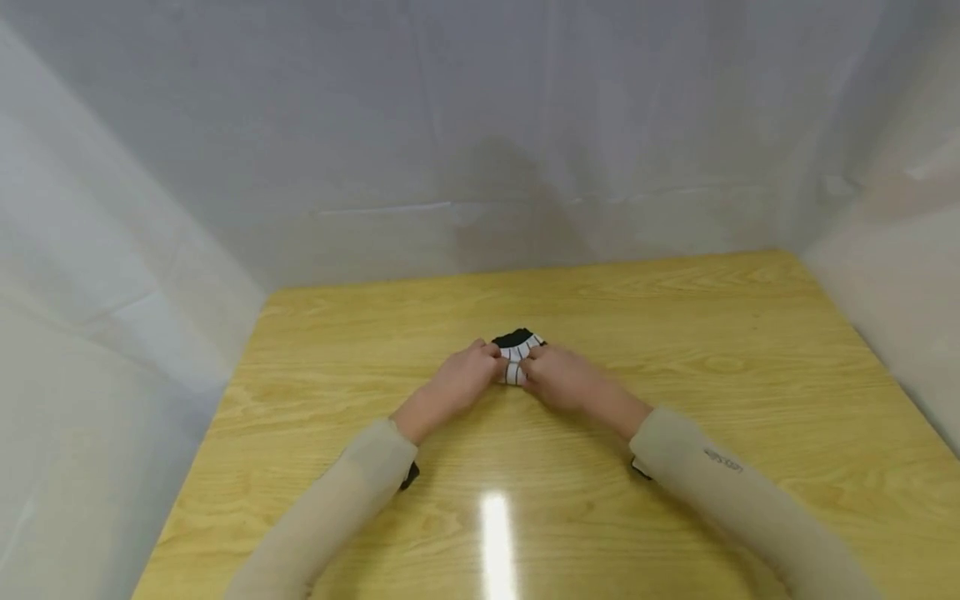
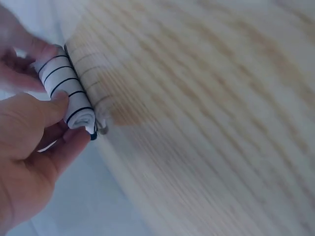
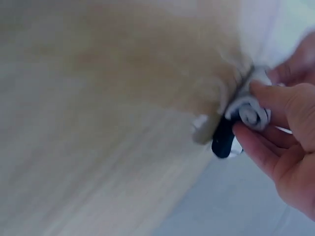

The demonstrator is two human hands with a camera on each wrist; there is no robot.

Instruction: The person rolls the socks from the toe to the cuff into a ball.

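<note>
Both hands, left hand (image 1: 459, 379) and right hand (image 1: 561, 377), pinch rolled striped sock (image 1: 514, 360); spiral end only in wrist views.

This looks like a staged recording booth rather than a lived-in room: a pale yellow wood-grain table (image 1: 675, 333) stands enclosed at the back and both sides by plain white translucent sheeting (image 1: 480, 125), with a ceiling light's glare (image 1: 497, 542) on the tabletop.

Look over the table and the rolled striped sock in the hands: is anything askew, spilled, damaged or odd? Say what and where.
Nothing stands out. The left hand and right hand grip a white, black-striped sock, rolled tight, on the wooden table. No spill or damage shows; the wrist views are blurred.
</note>
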